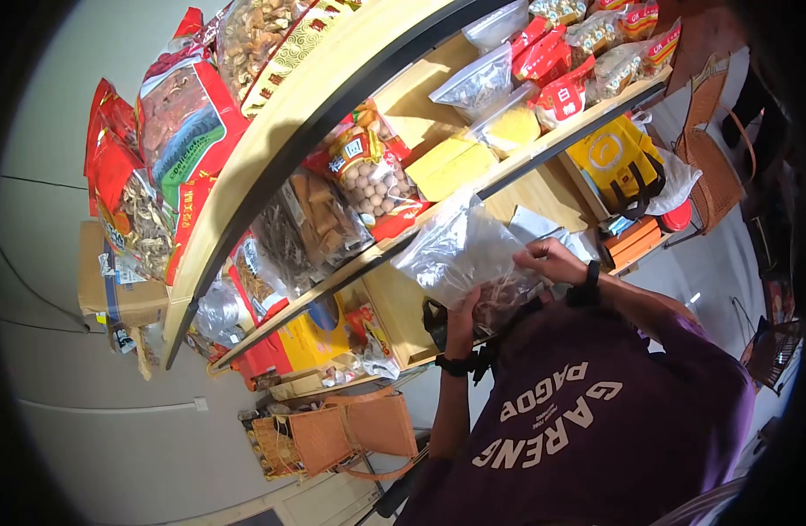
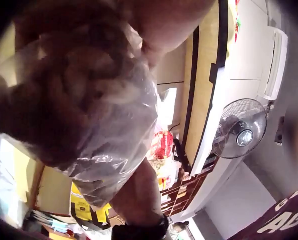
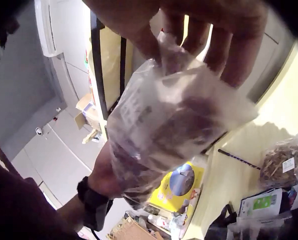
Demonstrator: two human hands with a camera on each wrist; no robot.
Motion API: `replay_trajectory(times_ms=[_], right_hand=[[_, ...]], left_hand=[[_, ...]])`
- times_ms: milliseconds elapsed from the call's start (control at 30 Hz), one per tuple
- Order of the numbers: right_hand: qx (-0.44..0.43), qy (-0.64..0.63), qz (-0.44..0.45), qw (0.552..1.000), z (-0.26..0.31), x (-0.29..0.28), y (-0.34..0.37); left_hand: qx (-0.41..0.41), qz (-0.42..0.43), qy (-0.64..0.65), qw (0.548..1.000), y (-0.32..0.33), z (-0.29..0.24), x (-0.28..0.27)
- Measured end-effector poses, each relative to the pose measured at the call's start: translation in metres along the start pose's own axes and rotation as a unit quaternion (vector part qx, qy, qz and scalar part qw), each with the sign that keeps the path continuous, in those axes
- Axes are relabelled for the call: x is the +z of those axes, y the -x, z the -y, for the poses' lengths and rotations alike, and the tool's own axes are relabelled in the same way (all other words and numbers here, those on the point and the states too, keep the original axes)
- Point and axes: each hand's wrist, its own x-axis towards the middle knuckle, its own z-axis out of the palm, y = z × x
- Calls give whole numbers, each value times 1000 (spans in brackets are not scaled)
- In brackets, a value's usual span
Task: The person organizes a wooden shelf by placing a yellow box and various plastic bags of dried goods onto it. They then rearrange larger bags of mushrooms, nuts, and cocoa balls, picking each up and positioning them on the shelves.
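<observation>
A clear plastic bag (image 1: 463,245) with brownish dried pieces in its lower part is held between both hands in front of the purple shirt. My left hand (image 1: 461,317) grips the bag's lower side, its thumb lying against the plastic. On the other side my right hand (image 1: 554,260) pinches the plastic edge. From the right wrist, the right hand (image 3: 209,30) is seen above, thumb and fingers on a gathered corner of the bag (image 3: 174,115). In the left wrist view the dark contents of the bag (image 2: 89,95) fill the near side. The left fingers are mostly hidden there.
Wooden shelves (image 1: 333,289) hold several bags of dried goods, including a red bag of round fruit (image 1: 372,180). A yellow bag (image 1: 609,158) sits on the lower shelf at right. A woven basket (image 1: 355,438) stands near the floor. A fan (image 2: 241,130) is behind.
</observation>
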Motion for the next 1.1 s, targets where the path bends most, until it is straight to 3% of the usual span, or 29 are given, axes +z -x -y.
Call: replay_trajectory(times_ms=[100,167,200,267,333,367,467,500,600,667,767,867,967,1067,1100], right_hand=[[-52,13,-13,998,6,2,6],[-201,167,-101,960,21,0,13],[-273,240,-142,921,34,-2,17],[-350,288,-39,890,64,-7,19],[-400,337,79,848,88,0,16],[-378,374,141,835,86,5,14],[-295,359,254,848,61,22,6],[-307,387,273,825,53,24,2],[-89,333,403,848,55,19,0],[-104,306,394,860,36,16,0],[-99,276,397,870,25,11,-2],[-107,264,370,884,14,10,-6],[-102,272,353,889,8,12,-5],[-119,294,344,884,9,13,-7],[-127,301,339,882,8,13,-5]], left_hand=[[-67,-30,55,996,3,10,-8],[-112,-39,82,990,9,12,-14],[-75,-1,9,997,9,14,-21],[-4,76,-135,988,12,25,-34],[-85,80,-109,987,13,32,-29],[-125,83,-97,984,13,33,-24],[-142,126,-110,976,16,29,-16],[-147,134,-85,976,17,30,-17],[-154,153,-3,976,27,42,-23],[-148,166,59,973,33,55,-24],[-134,25,108,985,48,74,-10],[-113,18,45,992,53,68,-7],[-137,8,18,990,56,54,6],[-195,71,-67,976,49,78,-5],[-198,53,-42,978,49,76,-4]])
